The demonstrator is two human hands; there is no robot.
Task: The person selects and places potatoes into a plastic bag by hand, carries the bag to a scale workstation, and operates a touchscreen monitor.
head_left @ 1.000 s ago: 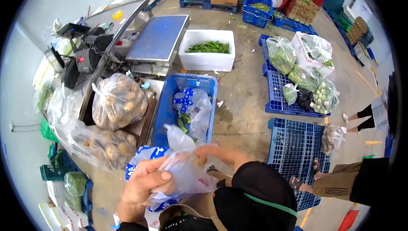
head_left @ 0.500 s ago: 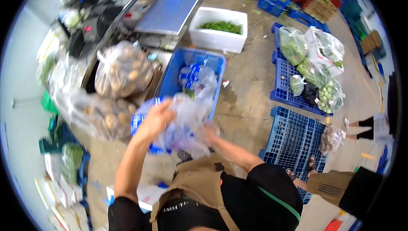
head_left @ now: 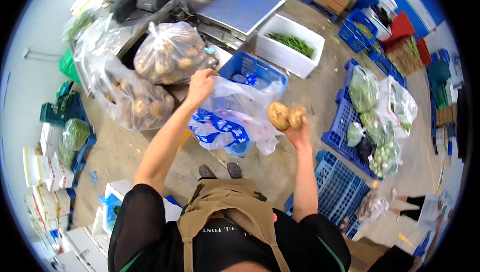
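Two potatoes (head_left: 278,115), one plastic bag (head_left: 235,114): cup the former, pinch the latter

Hold the bag by its rim at ten o'clock, left hand (head_left: 201,88) closed, fingers curled tight on the film. Spread the rim from there with steady, light tension; judging by the sagging folds, thin plastic likely to slump together or cling without it. Pull gently, to avoid a tear.

Cup the two potatoes at three o'clock from the bag, right hand (head_left: 300,136) half-curled around their undersides, spread just wide enough for both. Support from below rather than squeeze from the sides: round shapes, probably prone to roll apart under pressure. Potatoes just beside the film; contact between them, cannot tell.

Mind the blue crate (head_left: 265,67) behind and below the bag, with blue-printed plastic inside, and avoid snagging the film on its rim. Allow elbow room for the knotted bag of potatoes (head_left: 167,54) at half past ten, and for the slack sack of potatoes (head_left: 142,104) at nine, near the left forearm. Stay clear of the white foam box (head_left: 285,61) at one o'clock, full of green pods (head_left: 291,43). Plant both shoes (head_left: 206,172) firmly at six o'clock, near the crate.
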